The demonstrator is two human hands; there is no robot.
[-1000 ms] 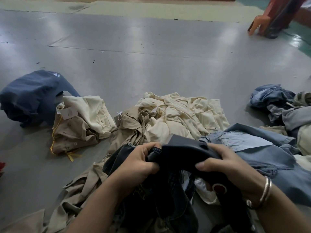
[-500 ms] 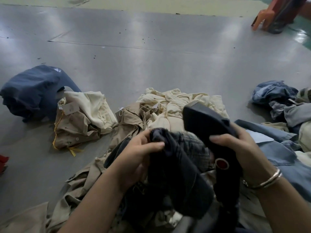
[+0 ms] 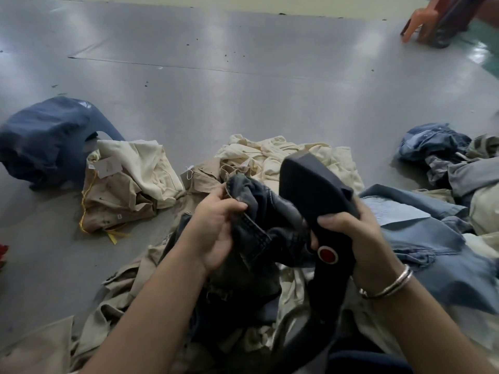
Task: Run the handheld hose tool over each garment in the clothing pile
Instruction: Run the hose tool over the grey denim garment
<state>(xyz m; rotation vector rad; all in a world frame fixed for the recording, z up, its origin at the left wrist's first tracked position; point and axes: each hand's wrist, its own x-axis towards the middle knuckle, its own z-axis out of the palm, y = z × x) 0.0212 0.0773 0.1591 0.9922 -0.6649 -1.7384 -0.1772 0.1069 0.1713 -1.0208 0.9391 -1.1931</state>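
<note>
A: Any writing you can read?
B: None. The paper tag [image 3: 106, 166] on the tan and cream bundle [image 3: 127, 184] at left is too small to make out, and the handheld hose tool [image 3: 314, 201] shows only a red round button [image 3: 327, 255]

A: What are the hands doing?
B: The right hand [image 3: 348, 233] is curled round the dark tool's neck just above the button, its broad head tilted up and away. The left hand [image 3: 216, 228] pinches a fold of a dark denim garment [image 3: 259, 211], thumb on top, holding it up against the tool. Both forearms reach in from below, and a metal bangle [image 3: 388, 286] sits on the right wrist

A: And the clothing pile?
B: The clothing pile [image 3: 283, 160] lies right beneath and beyond the hands: cream and khaki pieces, with a light blue denim shirt [image 3: 421, 233] to the right. Farther left lies a navy garment [image 3: 46, 141], farther right a heap of jeans [image 3: 437, 147], all on the grey floor [image 3: 243, 85]. An orange chair [image 3: 421, 20] stands at far right
</note>
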